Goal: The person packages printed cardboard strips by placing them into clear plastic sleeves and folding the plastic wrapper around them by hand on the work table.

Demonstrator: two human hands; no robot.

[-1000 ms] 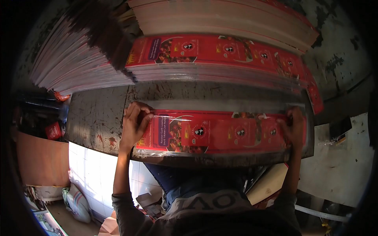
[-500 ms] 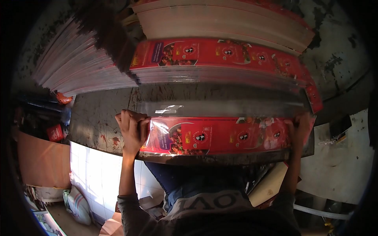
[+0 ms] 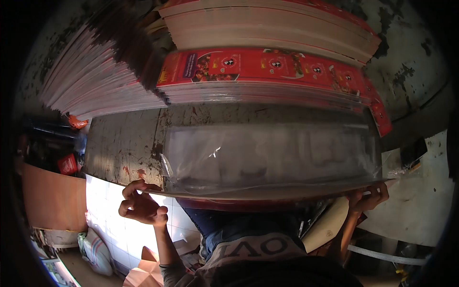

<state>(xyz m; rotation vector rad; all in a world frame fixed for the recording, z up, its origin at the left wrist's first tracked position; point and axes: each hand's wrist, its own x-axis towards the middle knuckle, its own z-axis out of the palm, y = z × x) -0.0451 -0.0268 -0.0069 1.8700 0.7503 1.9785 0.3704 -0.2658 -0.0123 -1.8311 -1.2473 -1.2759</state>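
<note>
While one clear sleeve (image 3: 277, 158) lies on one table (image 3: 122, 143), one card (image 3: 263, 195) is edge-on along the near side; the left hand (image 3: 144, 205), loosely spread, touches one end, the right hand (image 3: 367, 197) curls at the other, whether pinching I cannot tell. Three stacks (image 3: 267, 67) sit behind.

Scratched table (image 3: 122, 138), spread with clear plastic (image 3: 277, 158) near the front edge, laden behind with red printed strips (image 3: 248, 67) and a fanned pile (image 3: 93, 76).
</note>
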